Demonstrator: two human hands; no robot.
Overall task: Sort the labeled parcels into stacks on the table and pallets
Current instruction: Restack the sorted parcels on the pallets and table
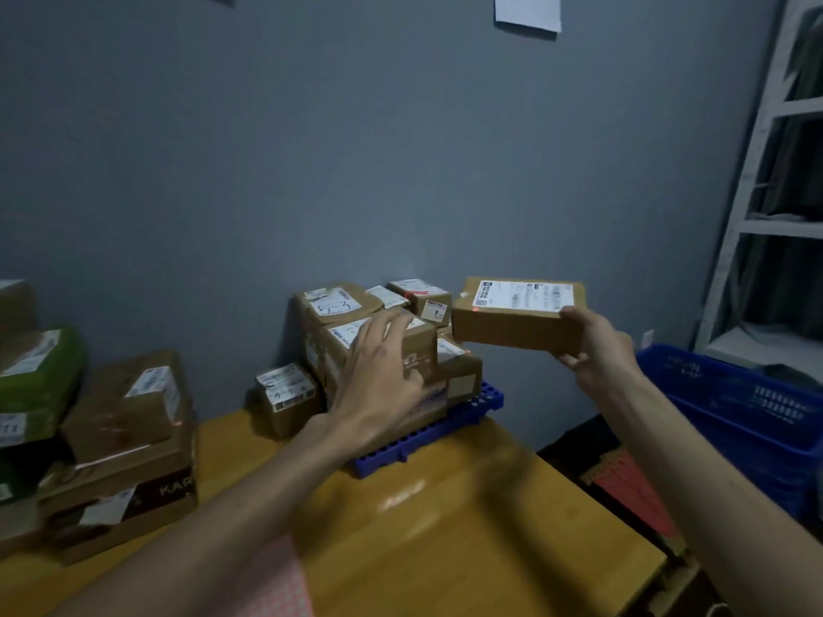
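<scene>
My right hand grips a flat brown parcel with a white label on top, held in the air just right of a stack of labeled parcels. That stack sits on a small blue pallet at the back of the wooden table. My left hand reaches over the front of the stack with fingers spread, touching a brown box in it. A small labeled box stands on the table left of the pallet.
A second pile of cardboard parcels and a green parcel fill the table's left side. A blue plastic crate stands at the right, with white shelving behind it. A grey wall backs the table.
</scene>
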